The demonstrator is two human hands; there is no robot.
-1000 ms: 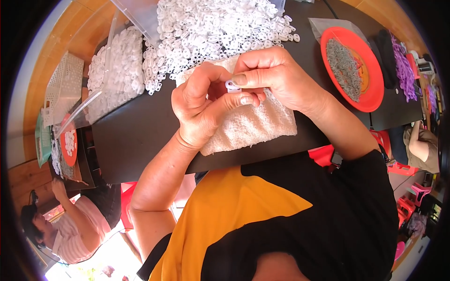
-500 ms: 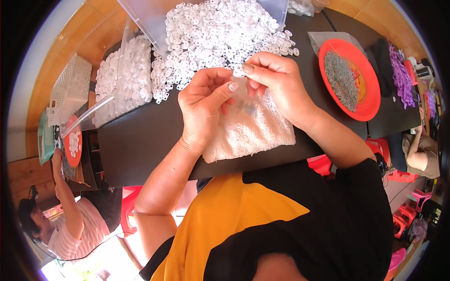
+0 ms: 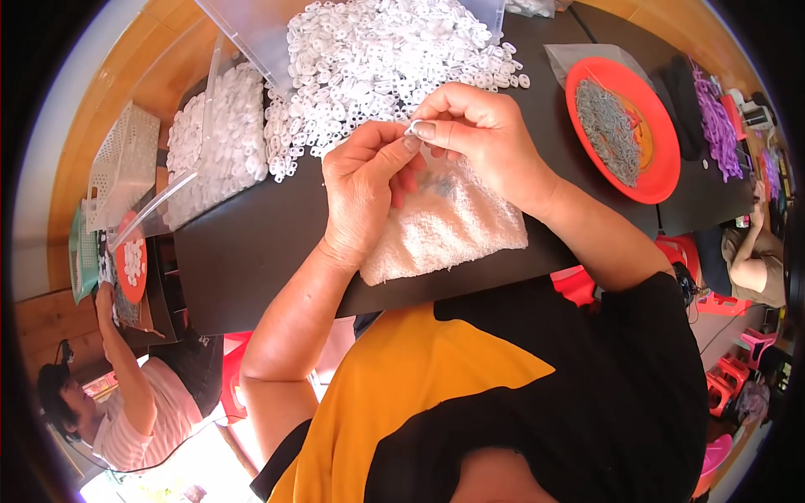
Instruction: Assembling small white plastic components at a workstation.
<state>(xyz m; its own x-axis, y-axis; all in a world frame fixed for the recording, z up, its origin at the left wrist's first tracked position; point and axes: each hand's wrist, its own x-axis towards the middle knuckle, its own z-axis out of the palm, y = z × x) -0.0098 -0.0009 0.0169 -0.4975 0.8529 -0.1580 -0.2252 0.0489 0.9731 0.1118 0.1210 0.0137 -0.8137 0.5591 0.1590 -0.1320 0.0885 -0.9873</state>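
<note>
A small white plastic piece [image 3: 412, 127] is pinched between the thumb and forefinger of my right hand [image 3: 495, 138]. My left hand [image 3: 362, 184] is closed too, its thumb and forefinger meeting at the same piece. Fingertips cover most of the piece, so its holes do not show. Both hands hover over a cream towel [image 3: 457, 243] on the dark table. Just beyond them spreads a large heap of white plastic pieces [image 3: 377, 50], oval with holes, spilling from a clear plastic bin [image 3: 239, 38].
At the right sits a red plate [image 3: 667, 176] with grey metal pins [image 3: 610, 130]. A second clear bin [image 3: 205, 142] of white pieces stands at the left. Purple strips [image 3: 717, 126] lie at the far right. One person [image 3: 138, 411] works at the left, another [image 3: 750, 260] at the right.
My hands have come closer together, and the left fingertips now meet the white piece in my right hand. The view has shifted slightly.
</note>
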